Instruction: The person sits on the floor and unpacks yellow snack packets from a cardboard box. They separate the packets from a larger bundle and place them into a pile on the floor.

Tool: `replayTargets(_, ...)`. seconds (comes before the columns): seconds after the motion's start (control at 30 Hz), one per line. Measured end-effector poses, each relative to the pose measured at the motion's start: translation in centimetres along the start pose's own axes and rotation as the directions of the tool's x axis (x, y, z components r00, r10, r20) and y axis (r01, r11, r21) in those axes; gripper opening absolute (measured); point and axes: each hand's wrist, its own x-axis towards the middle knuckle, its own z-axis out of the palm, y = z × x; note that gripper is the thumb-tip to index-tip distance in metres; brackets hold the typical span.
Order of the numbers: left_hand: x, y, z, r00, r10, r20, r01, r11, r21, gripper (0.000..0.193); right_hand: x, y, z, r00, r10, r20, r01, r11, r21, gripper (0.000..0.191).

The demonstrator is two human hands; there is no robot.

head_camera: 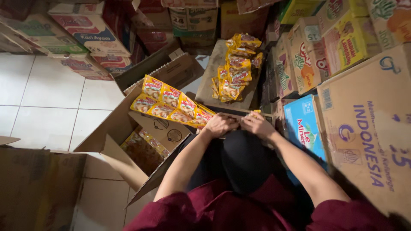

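Note:
A long strip of yellow and red sachets (171,105) runs from the flap of an open cardboard box (117,128) to my hands. My left hand (220,125) grips the near end of the strip above my dark-clad knee. My right hand (256,124) pinches a sachet right beside it; the two hands touch. A pile of the same yellow sachets (236,68) lies on a flat cardboard sheet (214,81) further away. More packets show inside the open box (143,147).
Stacked printed cartons (325,47) wall in the right side and the back. A large brown carton (372,128) and a blue one (304,124) sit at my right. White floor tiles (47,98) lie to the left, with another brown box (34,188) at the lower left.

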Motion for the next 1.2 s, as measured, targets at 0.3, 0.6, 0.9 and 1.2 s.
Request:
replayTargets(0.3,-0.5,0.2,0.7,0.995,-0.081,0.052,0.081,0.997,-0.002,0.027,-0.3,1.1,-1.2,0.932,0.227,0.283,-0.258,0.963,0.077,0.053)
replayTargets(0.6,-0.9,0.2,-0.6,0.960,-0.256,-0.117,0.260,0.965,0.024,0.042,0.4,0.8,-1.7,0.701,0.698,0.145,-0.667,0.570,0.480,0.045)
replayTargets(0.9,-1.3,0.0,0.6,0.951,-0.263,-0.162,0.276,0.959,0.062,0.042,-0.4,2.1,-1.2,0.133,0.958,0.253,-0.431,-0.174,0.885,0.078)
replayTargets(1.2,-1.1,0.2,0.5,0.945,-0.285,-0.162,0.296,0.954,0.049,0.041,2.6,5.8,-4.0,-0.181,0.912,0.368,-0.303,-0.408,0.861,0.089)
